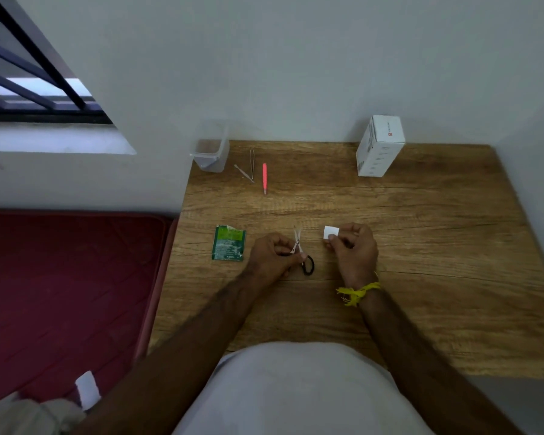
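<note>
Head view, centre of frame: my left hand (272, 254) grips small black-handled scissors (298, 244), blades parted and pointing up. My right hand (354, 251) pinches a white square (329, 232) just right of the blades, not touching them. For a clean cut, I judge, the square must be held taut and fed straight between the blades.
</note>
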Motion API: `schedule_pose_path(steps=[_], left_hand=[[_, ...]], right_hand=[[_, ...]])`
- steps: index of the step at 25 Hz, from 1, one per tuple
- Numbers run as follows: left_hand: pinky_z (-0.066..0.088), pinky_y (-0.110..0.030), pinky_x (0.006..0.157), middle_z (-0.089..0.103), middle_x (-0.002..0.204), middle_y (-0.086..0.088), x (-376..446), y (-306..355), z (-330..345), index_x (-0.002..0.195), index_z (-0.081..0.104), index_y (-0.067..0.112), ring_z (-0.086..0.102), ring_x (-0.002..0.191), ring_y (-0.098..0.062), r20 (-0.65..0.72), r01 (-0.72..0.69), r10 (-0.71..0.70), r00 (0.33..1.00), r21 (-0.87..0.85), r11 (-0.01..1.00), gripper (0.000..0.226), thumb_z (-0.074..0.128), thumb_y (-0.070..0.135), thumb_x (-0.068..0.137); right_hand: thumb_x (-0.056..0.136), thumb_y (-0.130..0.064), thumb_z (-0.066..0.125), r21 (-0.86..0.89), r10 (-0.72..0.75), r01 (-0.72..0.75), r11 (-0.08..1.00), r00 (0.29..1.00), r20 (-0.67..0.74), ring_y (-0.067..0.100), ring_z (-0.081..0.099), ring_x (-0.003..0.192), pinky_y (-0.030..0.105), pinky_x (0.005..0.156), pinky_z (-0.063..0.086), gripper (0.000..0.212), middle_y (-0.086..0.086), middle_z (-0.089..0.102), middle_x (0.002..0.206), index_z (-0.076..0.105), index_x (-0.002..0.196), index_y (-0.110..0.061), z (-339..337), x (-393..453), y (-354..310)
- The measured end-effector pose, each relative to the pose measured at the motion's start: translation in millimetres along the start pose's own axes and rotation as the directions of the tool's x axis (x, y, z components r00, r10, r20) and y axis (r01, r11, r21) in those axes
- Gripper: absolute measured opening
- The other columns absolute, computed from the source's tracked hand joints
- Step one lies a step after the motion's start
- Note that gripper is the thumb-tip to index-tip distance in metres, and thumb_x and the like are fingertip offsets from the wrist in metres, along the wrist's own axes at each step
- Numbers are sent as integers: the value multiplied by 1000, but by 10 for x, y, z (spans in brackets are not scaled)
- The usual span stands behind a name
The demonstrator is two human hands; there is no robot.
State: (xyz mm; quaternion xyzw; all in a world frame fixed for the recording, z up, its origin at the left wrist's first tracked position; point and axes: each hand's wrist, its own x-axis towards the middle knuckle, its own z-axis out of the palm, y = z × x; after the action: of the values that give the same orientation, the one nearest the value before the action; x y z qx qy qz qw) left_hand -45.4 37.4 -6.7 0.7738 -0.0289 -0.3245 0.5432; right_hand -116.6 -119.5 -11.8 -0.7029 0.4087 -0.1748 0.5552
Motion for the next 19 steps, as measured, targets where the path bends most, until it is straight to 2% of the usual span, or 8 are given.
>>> schedule_pose_path(steps=[1,3,4,6,8,11,14,19], left_hand=[[46,-17,43,76,93,-12,18,-13,3,100,70,0,63,54,-4,6,11,-11,1000,5,1000,35,88,13,73],[44,-16,41,76,93,-12,40,-25,-2,100,73,1,62,54,-3,8,37,-37,999,18,999,37,90,15,70],[43,-15,41,76,93,-12,48,-28,-4,99,73,1,62,52,-3,12,42,-42,999,20,999,36,90,15,70],[41,-16,39,76,91,-14,56,-27,-5,98,74,-1,59,47,-1,33,28,-28,999,4,1000,33,89,12,71],[43,-17,40,75,90,-15,59,-35,4,98,73,-2,61,49,-2,53,6,-5,999,-17,1000,29,86,9,74],[46,-20,41,74,92,-17,75,-81,14,99,69,2,66,58,-10,38,-32,33,999,-37,999,28,84,7,76],[46,-22,40,73,91,-20,88,-124,26,100,65,2,65,58,-13,19,-56,57,998,-30,998,30,83,3,76],[48,-22,40,73,92,-21,73,-116,19,100,64,-1,63,52,-4,16,-48,48,999,-35,998,29,81,-1,77]], right_hand=[[84,-7,75,-13,-34,34,999,999,-24,10,70,87,36,83,60,23,-8,70,90,63,101,-19,24,-19,2],[85,-5,73,-72,-208,204,976,977,-51,2,67,84,33,81,60,16,-7,69,89,70,97,-16,62,-57,11],[85,-4,72,-120,-330,322,939,943,-52,0,65,83,30,80,59,14,-8,68,89,73,97,-12,75,-77,7],[84,0,72,-197,-562,548,813,827,-14,5,62,83,25,78,54,16,-4,68,89,74,97,-9,121,-89,18],[84,2,71,-223,-678,672,706,733,65,15,62,85,26,81,50,18,3,68,90,75,99,-8,187,-66,60],[87,1,67,-272,-736,759,591,646,202,24,60,89,35,83,48,19,9,65,95,74,103,-5,281,-52,143],[90,-1,59,-313,-768,818,482,567,299,24,57,96,35,84,47,21,12,63,100,71,107,-1,294,-55,209],[91,-3,54,-310,-766,836,453,542,345,25,56,97,34,84,47,22,14,64,101,71,105,1,318,-16,209]])
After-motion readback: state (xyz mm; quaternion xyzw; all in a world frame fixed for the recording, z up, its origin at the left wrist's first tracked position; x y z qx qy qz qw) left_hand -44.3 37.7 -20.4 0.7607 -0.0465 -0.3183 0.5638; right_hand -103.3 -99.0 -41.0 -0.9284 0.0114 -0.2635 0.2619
